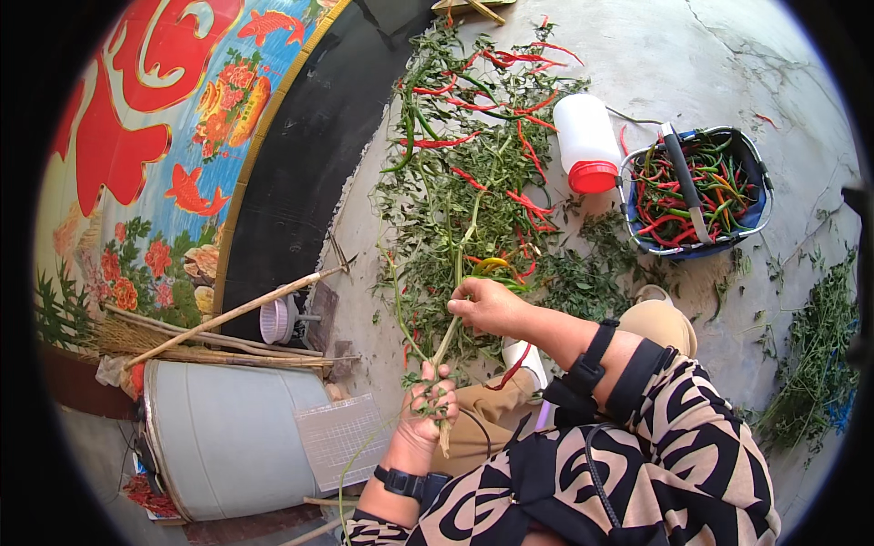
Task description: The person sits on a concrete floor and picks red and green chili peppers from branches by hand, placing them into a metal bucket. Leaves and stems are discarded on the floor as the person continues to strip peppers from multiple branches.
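My left hand (430,404) grips the lower stalk of an uprooted chili plant (467,239), near its pale root end. The stalk forks just above my fist, and its branches reach away over a heap of leafy plants. Partway along the thicker branch, my right hand (488,306) has its thumb and curled fingers closed against the plant; its palm is hidden. Just beyond my right knuckles lies a yellow-green chili (490,264). Red chilies (468,179) and green chilies (408,133) hang among the wilted leaves. One dark red chili (512,368) shows below my right forearm.
A basket (765,211) of mixed chilies stands at the right, beside a white plastic jar (587,130) with a red lid. More cut plants (809,362) lie far right. At left are a grey drum (232,430), a wooden-handled tool (239,310) and a straw broom (136,338).
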`<action>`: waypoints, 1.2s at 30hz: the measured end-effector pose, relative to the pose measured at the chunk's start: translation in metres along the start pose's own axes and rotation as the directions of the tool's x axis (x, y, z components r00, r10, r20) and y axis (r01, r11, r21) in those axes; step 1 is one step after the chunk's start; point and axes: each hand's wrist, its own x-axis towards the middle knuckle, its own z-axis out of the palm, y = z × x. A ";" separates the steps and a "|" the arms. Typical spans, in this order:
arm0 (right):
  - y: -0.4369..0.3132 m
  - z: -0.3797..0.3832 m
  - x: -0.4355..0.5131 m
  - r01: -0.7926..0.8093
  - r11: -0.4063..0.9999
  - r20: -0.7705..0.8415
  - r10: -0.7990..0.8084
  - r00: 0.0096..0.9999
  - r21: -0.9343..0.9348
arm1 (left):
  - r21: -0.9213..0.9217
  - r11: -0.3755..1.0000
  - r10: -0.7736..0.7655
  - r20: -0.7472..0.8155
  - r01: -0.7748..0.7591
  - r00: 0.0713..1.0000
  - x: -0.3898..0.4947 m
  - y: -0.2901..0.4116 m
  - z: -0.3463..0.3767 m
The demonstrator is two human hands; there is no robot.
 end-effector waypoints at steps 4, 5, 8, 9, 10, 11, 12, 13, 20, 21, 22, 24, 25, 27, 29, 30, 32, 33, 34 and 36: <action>0.000 0.003 0.005 -0.103 0.982 -0.285 0.055 0.957 -0.157 | 0.082 0.996 -0.032 -0.034 0.034 0.999 -0.002 -0.003 -0.006; 0.001 0.001 0.008 -0.110 0.989 -0.368 0.065 0.927 -0.101 | 0.121 0.992 -0.027 -0.033 0.031 0.999 -0.002 -0.003 -0.008; 0.000 -0.006 0.018 -0.084 0.961 -0.437 0.197 0.878 0.265 | 0.191 0.979 -0.074 0.000 0.072 0.997 0.001 -0.004 -0.012; 0.003 -0.014 0.017 -0.102 0.873 -0.265 0.254 0.930 0.477 | 0.210 0.976 -0.052 -0.011 0.053 0.999 0.002 -0.003 -0.013; 0.002 -0.016 0.019 -0.098 0.834 -0.183 0.232 0.956 0.543 | 0.218 0.975 -0.047 -0.003 0.046 0.999 0.003 -0.002 -0.014; 0.001 -0.019 0.019 -0.061 0.789 -0.136 0.181 0.974 0.611 | 0.225 0.974 -0.040 0.005 0.038 0.999 0.003 0.000 -0.013; 0.000 -0.020 0.020 -0.038 0.773 -0.108 0.136 0.985 0.634 | 0.233 0.972 -0.052 0.047 0.040 0.997 0.002 0.002 -0.013; -0.003 -0.020 0.020 -0.008 0.758 -0.103 0.099 0.990 0.652 | 0.254 0.967 -0.039 0.062 0.022 0.997 0.000 0.005 -0.011; -0.034 -0.015 0.021 0.169 0.872 -0.034 -0.173 0.984 0.458 | 0.416 0.889 0.192 0.036 -0.190 0.981 -0.023 0.016 -0.015; -0.036 -0.014 0.021 0.193 0.860 -0.028 -0.204 0.979 0.471 | 0.479 0.848 0.297 -0.073 -0.228 0.952 -0.028 0.019 -0.023; -0.037 -0.014 0.022 0.183 0.867 -0.008 -0.202 0.979 0.464 | 0.529 0.808 0.389 -0.146 -0.261 0.910 -0.034 0.023 -0.032; -0.037 -0.015 0.024 0.180 0.883 -0.031 -0.185 0.982 0.432 | 0.570 0.728 0.563 -0.181 -0.381 0.806 -0.045 0.036 -0.054; -0.036 -0.015 0.026 0.173 0.889 -0.025 -0.180 0.983 0.424 | 0.554 0.725 0.644 -0.337 -0.409 0.687 -0.056 0.048 -0.062; -0.031 -0.015 0.030 0.146 0.902 -0.046 -0.140 0.989 0.407 | 0.559 0.701 0.713 -0.555 -0.443 0.428 -0.082 0.071 -0.068; -0.025 -0.015 0.033 0.127 0.921 -0.031 -0.124 0.992 0.368 | 0.686 0.598 0.801 -0.534 -0.414 0.272 -0.108 0.083 -0.059; -0.023 -0.012 0.035 0.127 0.916 -0.047 -0.118 0.992 0.381 | 0.783 0.517 0.856 -0.480 -0.345 0.193 -0.116 0.090 -0.045; -0.017 -0.008 0.037 0.140 0.918 -0.054 -0.129 0.990 0.372 | 0.934 0.282 0.959 -0.267 -0.218 0.097 -0.120 0.092 -0.009; -0.014 -0.005 0.037 0.151 0.915 -0.054 -0.141 0.989 0.375 | 0.978 0.143 0.989 -0.134 -0.153 0.068 -0.116 0.091 0.014; -0.012 -0.003 0.038 0.131 0.932 -0.058 -0.118 0.991 0.337 | 0.981 0.049 0.974 -0.006 -0.188 0.225 -0.111 0.085 0.036; -0.009 0.002 0.037 0.119 0.952 -0.069 -0.104 0.992 0.281 | 0.978 -0.084 0.854 0.169 -0.189 0.492 -0.089 0.067 0.073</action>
